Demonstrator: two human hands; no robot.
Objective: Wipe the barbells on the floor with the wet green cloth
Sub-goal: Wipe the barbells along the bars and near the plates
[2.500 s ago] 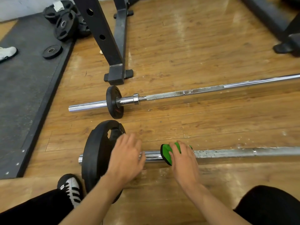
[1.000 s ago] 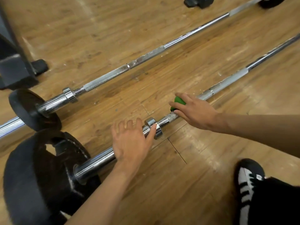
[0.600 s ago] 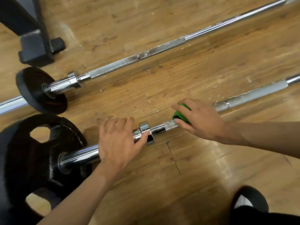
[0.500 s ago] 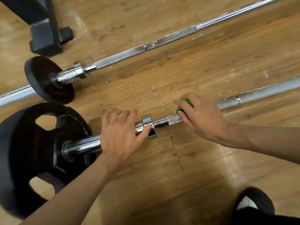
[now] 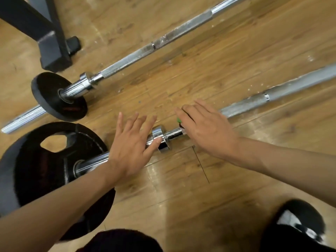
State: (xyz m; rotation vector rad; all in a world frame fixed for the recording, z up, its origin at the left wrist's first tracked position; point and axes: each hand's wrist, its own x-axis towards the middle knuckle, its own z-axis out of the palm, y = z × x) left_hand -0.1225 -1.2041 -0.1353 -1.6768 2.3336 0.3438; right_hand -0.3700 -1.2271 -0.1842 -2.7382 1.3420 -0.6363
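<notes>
1. The L hand (image 5: 131, 142) is laid flat on the fat shiny end of the near barbell (image 5: 254, 101). Its fingers are spread wide & straight, and nothing is gripped by it. Its thumb tip is set against the round collar (image 5: 164, 140).
2. The R hand (image 5: 209, 128) is laid over the same bar, just on the other side of the collar. Its fingers are only a bit bent & kept close together. The thumb is hidden, so it can't be told if the bar is gripped or just pressed.
3. The green cloth (image 5: 179, 120) is tucked under the R hand, on the bar. Only a tiny green bit is seen, by the pointer finger.
4. The near barbell is laid on the wood floor (image 5: 227, 51), running from btm left up to the right edge. White specks are seen on its rough grey part, past the R hand.
5. A big black plate (image 5: 41, 170) w/ cut-out holes is fitted on its left end, by the L arm.
6. The far barbell (image 5: 145, 51) is laid beside it, further from the person, the two bars not touching. A small black plate (image 5: 54, 102) is fitted on it. White specks are seen on its rough part too.
7. A dark rack foot (image 5: 52, 51) is stood at top left, just behind the small black plate.
8. A black & white shoe (image 5: 301, 222) is seen at btm right, & a dark trouser leg (image 5: 118, 240) at btm middle.
</notes>
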